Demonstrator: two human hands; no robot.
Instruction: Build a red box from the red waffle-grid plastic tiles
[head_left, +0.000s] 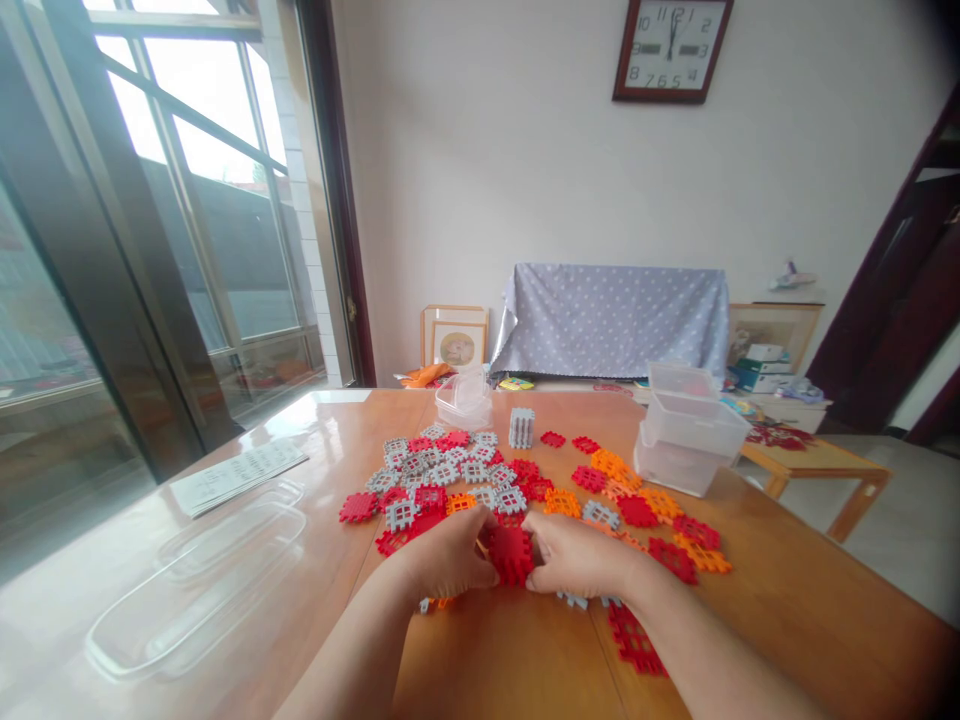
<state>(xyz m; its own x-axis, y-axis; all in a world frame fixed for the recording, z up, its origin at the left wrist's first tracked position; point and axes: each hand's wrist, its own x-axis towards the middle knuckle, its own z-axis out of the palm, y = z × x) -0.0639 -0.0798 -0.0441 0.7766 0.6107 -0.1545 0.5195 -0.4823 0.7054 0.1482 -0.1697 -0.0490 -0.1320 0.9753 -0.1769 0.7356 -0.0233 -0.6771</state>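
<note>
Between my two hands is a red block of interlocking plastic tiles (511, 556), near the front middle of the table. My left hand (459, 556) grips its left side, thumb toward me and fingers behind. On the opposite side my right hand (570, 556) closes on it in the same way. Loose notched tiles lie around both hands: grey tiles (400, 515), red tiles (358, 507) and orange tiles (562, 502). Beyond them a grey block of joined tiles (521, 428) stands upright. A red tile (634, 640) lies beside my right forearm.
Clear plastic lids (202, 570) and a paper booklet (238, 477) lie on the left of the wooden table (330, 600). At the back stands a clear container (463, 402). Stacked translucent boxes (684, 440) are at the right, behind orange and red tiles.
</note>
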